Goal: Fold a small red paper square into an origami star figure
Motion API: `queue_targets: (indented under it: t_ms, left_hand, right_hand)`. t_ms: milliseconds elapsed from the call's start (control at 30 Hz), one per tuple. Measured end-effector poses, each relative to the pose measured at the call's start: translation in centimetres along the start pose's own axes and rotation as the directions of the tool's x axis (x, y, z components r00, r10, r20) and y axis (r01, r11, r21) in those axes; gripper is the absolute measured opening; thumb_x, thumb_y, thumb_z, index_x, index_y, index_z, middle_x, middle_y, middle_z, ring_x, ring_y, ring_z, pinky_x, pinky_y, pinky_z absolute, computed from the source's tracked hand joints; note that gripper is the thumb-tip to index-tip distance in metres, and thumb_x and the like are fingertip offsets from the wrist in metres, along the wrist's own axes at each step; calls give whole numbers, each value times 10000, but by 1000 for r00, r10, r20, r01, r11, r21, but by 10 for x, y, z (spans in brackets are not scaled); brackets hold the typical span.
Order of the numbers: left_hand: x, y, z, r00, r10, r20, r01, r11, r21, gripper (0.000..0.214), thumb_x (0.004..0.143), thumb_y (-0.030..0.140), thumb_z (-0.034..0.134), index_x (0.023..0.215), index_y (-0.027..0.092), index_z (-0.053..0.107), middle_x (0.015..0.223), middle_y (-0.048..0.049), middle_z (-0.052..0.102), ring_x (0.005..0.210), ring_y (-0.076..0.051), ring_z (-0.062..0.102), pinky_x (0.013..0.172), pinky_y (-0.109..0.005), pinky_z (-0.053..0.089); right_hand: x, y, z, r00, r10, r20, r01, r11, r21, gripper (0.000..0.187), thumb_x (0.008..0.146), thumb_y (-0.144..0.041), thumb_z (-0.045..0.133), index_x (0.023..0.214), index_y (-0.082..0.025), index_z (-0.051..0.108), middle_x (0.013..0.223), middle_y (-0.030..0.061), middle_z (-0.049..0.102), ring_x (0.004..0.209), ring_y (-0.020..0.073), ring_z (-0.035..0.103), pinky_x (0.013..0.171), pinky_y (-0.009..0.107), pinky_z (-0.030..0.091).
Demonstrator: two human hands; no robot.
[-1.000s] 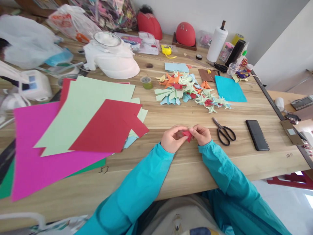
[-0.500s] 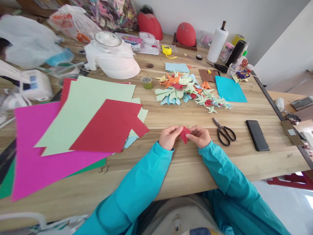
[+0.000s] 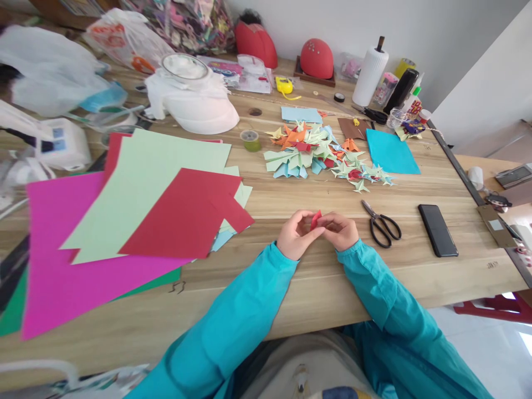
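Observation:
A small folded red paper piece (image 3: 315, 219) is pinched between both my hands, just above the wooden table (image 3: 316, 288). My left hand (image 3: 296, 235) curls round its left side with thumb and fingers closed on it. My right hand (image 3: 341, 230) grips its right side, fingers closed. Most of the paper is hidden by my fingers. Both arms wear teal sleeves.
Black scissors (image 3: 381, 224) and a black phone (image 3: 438, 237) lie right of my hands. A heap of folded paper shapes (image 3: 322, 155) and a blue sheet (image 3: 390, 151) sit beyond. Large red (image 3: 183, 213), pale green and pink (image 3: 62, 266) sheets spread left. Clutter lines the back edge.
The red paper showed as a wider flat shape half a second ago; now it is turned edge-on and mostly covered. My hands have closed in together slightly.

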State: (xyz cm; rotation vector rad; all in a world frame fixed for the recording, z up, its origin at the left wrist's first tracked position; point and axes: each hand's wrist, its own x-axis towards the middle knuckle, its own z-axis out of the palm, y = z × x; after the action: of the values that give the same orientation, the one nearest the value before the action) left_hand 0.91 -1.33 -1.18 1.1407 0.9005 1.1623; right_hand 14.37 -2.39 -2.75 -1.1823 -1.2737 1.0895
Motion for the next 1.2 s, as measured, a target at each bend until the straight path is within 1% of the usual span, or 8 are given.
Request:
queue_targets:
  t_ms: [100, 233, 400, 567, 700, 833, 1033, 1200]
  left_hand:
    - [3, -3, -4, 997, -43, -70, 45, 999, 27, 300, 600, 344, 715, 795, 149, 598, 764, -39, 662, 731, -177, 627, 675, -305, 517]
    - [6, -11, -8, 986, -140, -86, 128, 983, -129, 329, 594, 380, 719, 804, 148, 617, 705, -23, 666, 667, -185, 641, 674, -345, 526]
    - [5, -12, -7, 987, -93, -133, 92, 996, -13, 278, 558, 348, 744, 734, 148, 667, 699, -37, 687, 651, -165, 630, 653, -303, 516]
    - [4, -6, -8, 990, -87, -111, 91, 995, 29, 274, 539, 351, 749, 722, 151, 705, 810, -73, 713, 731, -205, 652, 663, -326, 541]
    - [4, -10, -9, 978, -183, -104, 177, 982, -61, 329, 514, 358, 766, 757, 143, 715, 780, -76, 709, 588, -190, 645, 519, -323, 553]
    - [3, -9, -7, 976, -186, -117, 173, 979, -112, 334, 513, 319, 774, 800, 156, 720, 807, -70, 709, 589, -173, 644, 535, -319, 566]
    - [3, -7, -9, 989, -129, -75, 118, 983, -137, 157, 534, 256, 758, 658, 167, 721, 775, -51, 700, 529, -133, 618, 483, -257, 536]
    - [4, -8, -10, 983, -175, -55, 166, 975, -148, 262, 547, 258, 754, 794, 176, 724, 703, -33, 693, 561, -150, 627, 503, -273, 548]
  right_hand:
    - [-1, 0, 0, 1000, -16, 26, 16, 999, 37, 203, 614, -298, 736, 770, -190, 665, 775, 39, 643, 677, 149, 614, 554, 261, 487]
    - [3, 2, -2, 995, 55, -88, -44, 991, 123, 249, 599, -326, 746, 769, -186, 629, 690, 17, 647, 622, 139, 615, 582, 277, 501]
    - [6, 0, -3, 996, 81, -33, -78, 994, 70, 265, 594, -385, 735, 714, -174, 630, 674, 22, 656, 606, 129, 594, 570, 267, 484]
    - [6, -1, -3, 996, 78, -52, -73, 993, 95, 287, 597, -414, 726, 676, -167, 603, 589, -6, 618, 508, 92, 540, 499, 232, 449]
    - [5, 0, -2, 995, 102, -13, -98, 980, 175, 297, 602, -404, 728, 730, -168, 601, 586, -14, 621, 471, 76, 526, 445, 206, 433]
    - [4, 0, -1, 991, 129, 43, -135, 967, 218, 320, 607, -400, 727, 825, -183, 638, 642, 4, 664, 486, 94, 563, 435, 220, 469]
    - [3, -5, -3, 996, 78, 33, -84, 967, 241, 154, 603, -314, 743, 700, -199, 710, 621, 13, 681, 468, 104, 573, 460, 246, 491]
    - [1, -5, -3, 999, 37, -19, -31, 965, 262, 93, 629, -255, 729, 719, -228, 727, 649, 9, 697, 478, 116, 595, 477, 265, 509]
